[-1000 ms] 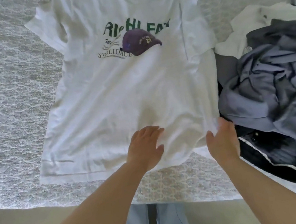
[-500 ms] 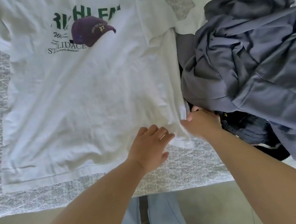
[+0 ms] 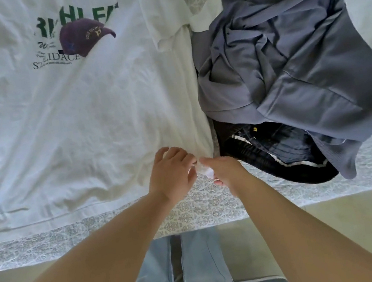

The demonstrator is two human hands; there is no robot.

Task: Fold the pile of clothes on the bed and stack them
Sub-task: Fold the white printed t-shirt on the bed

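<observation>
Bedspread (image 3: 215,207) with a pale lace-like pattern covers the bed, and a white T-shirt (image 3: 84,122) lies spread flat on it, front up, printed with green lettering and a purple cap graphic (image 3: 87,37) on the chest. Both of the person's hands meet at the shirt's lower corner on the side nearest the pile. The left hand (image 3: 172,174) has its fingers curled onto the hem there, and the right hand (image 3: 225,170) pinches a small bunch of the white fabric between thumb and fingers, just touching the left. Just beside the shirt, on that same side, sits the unfolded pile: a rumpled grey-blue garment (image 3: 289,58) on top, a dark navy garment with pale piping (image 3: 277,153) under it, and white clothing (image 3: 359,8) showing behind. Below the shirt's hem, past the bed's edge, the person's light blue jeans (image 3: 201,272) are visible against a pale floor
</observation>
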